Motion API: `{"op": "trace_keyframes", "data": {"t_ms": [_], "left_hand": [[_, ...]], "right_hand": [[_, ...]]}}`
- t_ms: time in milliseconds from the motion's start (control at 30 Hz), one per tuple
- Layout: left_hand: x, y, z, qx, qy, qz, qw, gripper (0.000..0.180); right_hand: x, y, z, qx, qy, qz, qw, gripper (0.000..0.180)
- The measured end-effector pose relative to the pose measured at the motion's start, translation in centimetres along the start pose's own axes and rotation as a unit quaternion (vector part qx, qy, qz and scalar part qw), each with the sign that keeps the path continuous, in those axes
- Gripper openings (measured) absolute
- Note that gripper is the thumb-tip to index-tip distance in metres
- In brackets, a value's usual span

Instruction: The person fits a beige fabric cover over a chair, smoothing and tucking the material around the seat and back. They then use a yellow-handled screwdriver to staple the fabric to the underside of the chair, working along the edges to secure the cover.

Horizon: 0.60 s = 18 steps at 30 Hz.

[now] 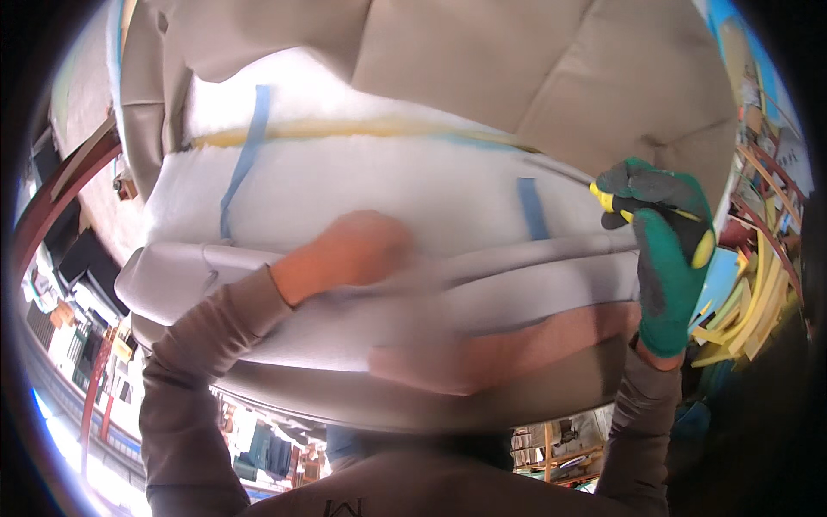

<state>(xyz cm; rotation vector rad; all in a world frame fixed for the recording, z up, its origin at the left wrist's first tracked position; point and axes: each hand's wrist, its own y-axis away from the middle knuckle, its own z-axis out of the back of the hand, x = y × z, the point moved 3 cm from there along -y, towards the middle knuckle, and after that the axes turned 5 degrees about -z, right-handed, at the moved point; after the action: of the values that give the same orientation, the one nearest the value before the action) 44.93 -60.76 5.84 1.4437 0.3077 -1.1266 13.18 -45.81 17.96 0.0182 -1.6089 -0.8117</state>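
Note:
A large upholstered piece lies in front of me, with white padding (379, 185) between taupe covering (448, 60) at the far side and a pale grey fabric underside (301, 332) nearer me. My left hand (366, 247), bare and smeared by motion, is closed over the middle of the padding's near edge; what it holds is hidden. Below it the fabric is blurred. In a green and grey glove, my right hand (668, 246) grips a screwdriver (605, 198) with a yellow and black handle. Its thin metal shaft points left, above the padding. Blue strips (247, 164) cross the padding on both sides.
Yellow foam offcuts (745, 302) are heaped at the right beside the piece. A curved dark red bar (65, 194) runs along the left. Shelves and cluttered goods (271, 452) show past the near edge, and a reddish-brown patch (534, 349) lies on the near fabric.

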Motion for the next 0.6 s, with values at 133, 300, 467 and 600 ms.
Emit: {"op": "trace_keyframes", "data": {"t_ms": [133,300,467,600], "left_hand": [[-2.8,-3.0,4.0,0.03,0.002,-0.026,0.999,0.03],[-11.4,-10.8,3.2,0.114,0.066,0.046,0.99,0.068],[-18.8,-12.9,0.6,0.065,-0.04,-0.025,0.997,0.051],[-23.6,-7.4,-4.6,0.017,-0.096,-0.11,0.989,0.029]], "right_hand": [[1.0,4.9,3.4,-0.116,0.138,0.049,0.982,0.04],[2.6,8.6,6.9,-0.152,0.104,0.067,0.981,0.039],[1.7,8.6,8.7,-0.118,0.067,0.082,0.987,0.039],[-1.0,7.9,10.5,-0.062,0.235,0.104,0.964,0.038]]}}
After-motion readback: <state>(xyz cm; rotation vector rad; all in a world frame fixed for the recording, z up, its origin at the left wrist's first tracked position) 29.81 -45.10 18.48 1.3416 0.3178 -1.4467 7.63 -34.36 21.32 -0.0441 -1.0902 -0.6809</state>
